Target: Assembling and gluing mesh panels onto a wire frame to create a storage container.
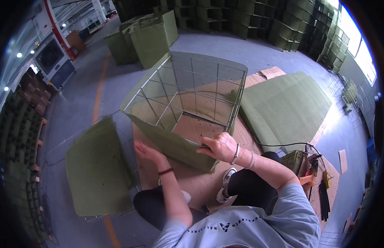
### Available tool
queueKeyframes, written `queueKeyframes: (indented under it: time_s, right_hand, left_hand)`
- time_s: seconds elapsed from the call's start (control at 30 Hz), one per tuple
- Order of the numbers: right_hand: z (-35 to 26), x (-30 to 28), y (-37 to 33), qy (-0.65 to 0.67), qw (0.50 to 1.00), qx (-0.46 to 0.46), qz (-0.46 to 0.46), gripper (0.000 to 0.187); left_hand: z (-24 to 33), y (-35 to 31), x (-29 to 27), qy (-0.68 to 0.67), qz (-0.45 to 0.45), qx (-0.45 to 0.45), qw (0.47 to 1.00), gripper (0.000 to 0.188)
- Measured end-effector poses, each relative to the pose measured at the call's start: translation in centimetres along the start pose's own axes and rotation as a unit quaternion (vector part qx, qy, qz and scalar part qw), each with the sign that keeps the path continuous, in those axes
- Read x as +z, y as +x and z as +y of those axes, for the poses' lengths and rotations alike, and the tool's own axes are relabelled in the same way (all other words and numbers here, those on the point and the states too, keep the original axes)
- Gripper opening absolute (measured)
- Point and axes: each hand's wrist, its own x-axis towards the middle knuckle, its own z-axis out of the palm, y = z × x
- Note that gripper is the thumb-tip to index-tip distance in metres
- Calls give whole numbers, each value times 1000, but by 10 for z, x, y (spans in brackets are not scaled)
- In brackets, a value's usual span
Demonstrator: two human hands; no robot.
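In front of me stands a box-shaped wire frame [193, 87] of thin metal rods, with green mesh fabric [175, 140] wrapped around its sides. My right hand [218, 146] is closed on the near right corner, fingers over the fabric edge and the top rod. My left hand [148, 151] is beside the near left side of the fabric, fingers stretched out and slightly blurred. Whether its fingertips touch the fabric I cannot tell. Through the frame, the cardboard underneath shows.
A stack of green fabric sheets [99, 169] lies at left, and folded green fabric [287, 107] at right. Flat cardboard [249, 144] covers the floor under me. Cable ties [324, 202] and an orange-handled tool [306, 180] are at lower right. Finished-looking green boxes [150, 43] stand behind.
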Motion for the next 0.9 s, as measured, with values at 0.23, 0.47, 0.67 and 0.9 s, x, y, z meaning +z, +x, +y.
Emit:
queueKeyframes:
  time_s: [0.23,0.47,0.67,0.9]
  right_hand:
    - [3,-16,0,19,990,-86,113,45]
    - [57,-86,-71,-163,953,62,248,29]
    - [135,-119,-294,-223,826,441,271,21]
    - [109,-78,-538,-269,641,669,264,29]
  left_hand:
    - [172,-12,93,133,-379,200,894,32]
    - [187,-123,84,194,-648,446,586,44]
    - [194,-147,69,192,-684,463,530,42]
    - [194,-150,64,245,-691,442,517,23]
